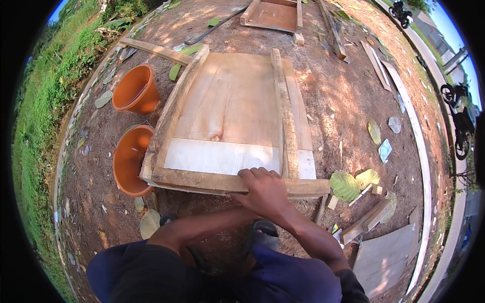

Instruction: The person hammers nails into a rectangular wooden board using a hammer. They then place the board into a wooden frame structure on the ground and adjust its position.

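A wooden panel frame (227, 96) lies before me: a plywood sheet with rough timber beams along its sides and across its near end. My right hand (265, 189) grips the near crossbeam (202, 180), its fingers bent over the top edge right of the middle. From the left my forearm (214, 222) crosses under the right wrist. Behind the right hand my left hand is hidden, close to the beam's near face; its fingers do not show. A pale white strip (222, 155) runs across the plywood just beyond the crossbeam.
Two orange buckets (134, 88) stand left of the frame. Another wooden frame (273, 15) lies farther off. Timber offcuts (366, 220), a board (384, 257) and large leaves (345, 185) are on the dirt at right. A long pale strip (411, 131) curves along the right side.
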Action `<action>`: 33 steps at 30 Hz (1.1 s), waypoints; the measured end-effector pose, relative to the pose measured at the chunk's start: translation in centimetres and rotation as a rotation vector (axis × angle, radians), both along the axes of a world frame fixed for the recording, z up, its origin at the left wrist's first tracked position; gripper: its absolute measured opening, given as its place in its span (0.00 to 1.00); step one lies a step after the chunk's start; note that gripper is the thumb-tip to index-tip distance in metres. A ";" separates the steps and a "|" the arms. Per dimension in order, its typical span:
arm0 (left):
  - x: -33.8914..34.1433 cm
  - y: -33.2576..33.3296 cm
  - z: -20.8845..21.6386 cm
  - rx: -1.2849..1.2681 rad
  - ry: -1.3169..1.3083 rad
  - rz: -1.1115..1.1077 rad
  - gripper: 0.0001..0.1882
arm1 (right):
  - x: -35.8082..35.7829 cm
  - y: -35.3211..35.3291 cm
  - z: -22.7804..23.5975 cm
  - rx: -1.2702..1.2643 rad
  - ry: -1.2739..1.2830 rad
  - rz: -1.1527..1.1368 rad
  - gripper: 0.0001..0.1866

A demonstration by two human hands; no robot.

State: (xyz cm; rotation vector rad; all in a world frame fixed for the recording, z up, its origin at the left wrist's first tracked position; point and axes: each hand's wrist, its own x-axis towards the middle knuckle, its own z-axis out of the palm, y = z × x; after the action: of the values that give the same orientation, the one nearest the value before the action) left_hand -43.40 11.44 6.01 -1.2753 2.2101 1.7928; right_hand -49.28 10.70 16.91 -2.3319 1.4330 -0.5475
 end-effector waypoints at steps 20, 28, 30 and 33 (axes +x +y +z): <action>22.0 -11.7 16.2 -0.081 -0.623 0.780 0.37 | -6.2 2.3 -5.0 0.015 -0.009 -0.029 0.21; 21.3 -8.4 -2.0 -0.053 -0.262 1.044 0.31 | -10.9 4.5 -9.6 0.032 -0.013 0.016 0.20; 20.1 -7.9 -3.1 -0.107 -0.288 1.036 0.29 | -12.5 4.6 -9.6 0.061 -0.057 0.006 0.24; 18.7 -6.7 -1.2 -0.273 -0.432 1.027 0.28 | -14.4 4.5 -8.8 -0.007 -0.151 -0.164 0.32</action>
State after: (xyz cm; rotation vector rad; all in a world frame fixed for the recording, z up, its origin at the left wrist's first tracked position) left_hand -24.69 4.70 4.85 -2.8677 1.6661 1.1139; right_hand -63.69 15.22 8.10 -2.1390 1.5598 -0.7574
